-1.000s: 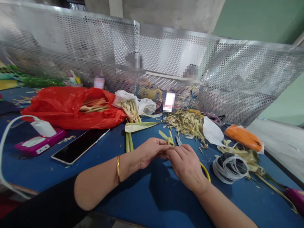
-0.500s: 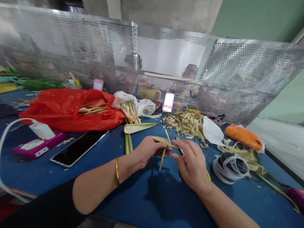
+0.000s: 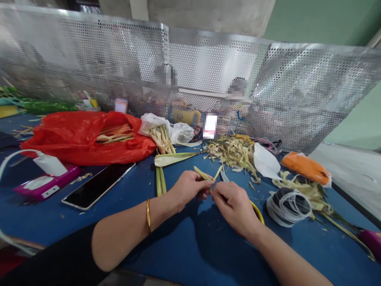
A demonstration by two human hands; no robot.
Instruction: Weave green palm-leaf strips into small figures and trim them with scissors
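My left hand (image 3: 193,186) pinches narrow green leaf strips (image 3: 201,173) between thumb and fingers, above the middle of the blue table (image 3: 175,246). Close against it, my right hand (image 3: 233,204) has its fingers closed at the same strips; the part inside its grip is hidden. One short strip end (image 3: 218,172) sticks up between the two hands. Behind and under my right hand lie scissors, with a blade (image 3: 224,176) and a curved yellow handle edge (image 3: 257,212) showing. A long pale leaf (image 3: 175,159) lies just beyond my left hand.
Left are a red plastic bag (image 3: 71,135) of dried strips, a phone (image 3: 98,184) and a purple power strip (image 3: 47,182). Leaf scraps (image 3: 233,153) are heaped behind; a cord spool (image 3: 288,207) and orange packet (image 3: 306,169) stand right. Beyond a perforated metal screen (image 3: 208,59) people sit.
My right hand has closed its fingers and drawn in against the left hand. The strip that hung below the hands no longer shows. The view has shifted slightly.
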